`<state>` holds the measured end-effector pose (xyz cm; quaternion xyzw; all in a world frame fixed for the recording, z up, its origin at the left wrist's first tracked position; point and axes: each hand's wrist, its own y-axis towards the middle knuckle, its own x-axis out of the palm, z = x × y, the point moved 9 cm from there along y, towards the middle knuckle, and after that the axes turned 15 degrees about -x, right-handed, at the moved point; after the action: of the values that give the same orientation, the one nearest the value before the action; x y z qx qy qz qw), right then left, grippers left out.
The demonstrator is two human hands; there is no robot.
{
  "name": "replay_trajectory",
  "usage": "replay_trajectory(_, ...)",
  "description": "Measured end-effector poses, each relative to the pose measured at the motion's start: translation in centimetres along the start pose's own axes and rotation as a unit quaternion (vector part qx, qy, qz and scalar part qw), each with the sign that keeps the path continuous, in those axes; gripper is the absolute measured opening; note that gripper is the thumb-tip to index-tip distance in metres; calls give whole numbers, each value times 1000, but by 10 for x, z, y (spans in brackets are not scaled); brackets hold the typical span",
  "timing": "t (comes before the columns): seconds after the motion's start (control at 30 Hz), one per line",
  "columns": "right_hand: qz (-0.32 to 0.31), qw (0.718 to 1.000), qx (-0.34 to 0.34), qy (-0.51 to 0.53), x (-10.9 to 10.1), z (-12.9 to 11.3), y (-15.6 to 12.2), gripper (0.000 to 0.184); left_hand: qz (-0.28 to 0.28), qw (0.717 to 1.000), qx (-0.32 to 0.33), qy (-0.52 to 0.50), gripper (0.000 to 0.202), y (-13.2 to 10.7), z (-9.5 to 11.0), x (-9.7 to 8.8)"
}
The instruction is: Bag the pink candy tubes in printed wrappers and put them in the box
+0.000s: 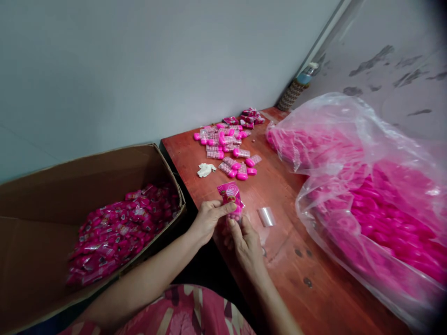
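Observation:
My left hand [211, 217] pinches a printed pink wrapper [229, 190] between thumb and fingers. Inside or against its lower end sits a small clear candy container [236, 216] with pale pink balls; exactly how far the wrapper covers it is hard to tell. The thumb and fingers of my right hand [248, 246] grip this container from below, partly hiding it. Just right of the hands lies a short clear plastic sleeve [266, 217]. Beyond them is a loose pile of candy containers [226, 139] with bright pink caps.
An open cardboard box [159, 151] at left holds many pink wrapped packs [122, 232]. A large clear bag [335, 111] of pink caps [387, 218] covers the table's right side. A crumpled white scrap [206, 170] lies on the red table [188, 160]; a bottle [296, 88] stands at the back.

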<state>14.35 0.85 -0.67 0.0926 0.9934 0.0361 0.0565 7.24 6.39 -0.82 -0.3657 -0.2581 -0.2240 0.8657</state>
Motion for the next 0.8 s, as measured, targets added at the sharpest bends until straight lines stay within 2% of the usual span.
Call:
replay_trajectory(0.1, -3, 1000, 4, 5, 0, 0, 0, 22, -6, 999, 6, 40, 25, 0, 1, 1)
replay_trajectory(0.2, -38, 990, 42, 130, 12, 4, -1, 26, -32, 997, -15, 72, 29, 0, 0, 4)
replay_trajectory(0.27, -45, 983, 54, 170, 15, 5, -1, 28, -38, 995, -24, 87, 30, 0, -2, 5)
replay_trajectory(0.4, 7, 999, 21, 44, -1, 5, 1, 24, 9, 995, 7, 100, 28, 0, 0, -2)
replay_trajectory(0.47, 18, 1000, 7, 18, -4, 3, 1, 22, 26, 996, 17, 87, 26, -1, -1, -4)
replay_trajectory(0.6, -30, 986, 39, 160, 12, 6, 0, 28, -46, 996, -44, 56, 31, -3, -19, 8)
replay_trajectory(0.67, -32, 980, 46, 188, 14, 6, 0, 29, -70, 995, -61, 44, 31, -4, -23, 10)
replay_trajectory(0.73, -26, 981, 49, 187, 13, 6, -2, 26, -61, 995, -62, 37, 30, -3, -24, 7)
replay_trajectory(0.8, -14, 979, 51, 196, 10, 5, -6, 23, -23, 999, -44, 20, 29, -2, -20, -3)
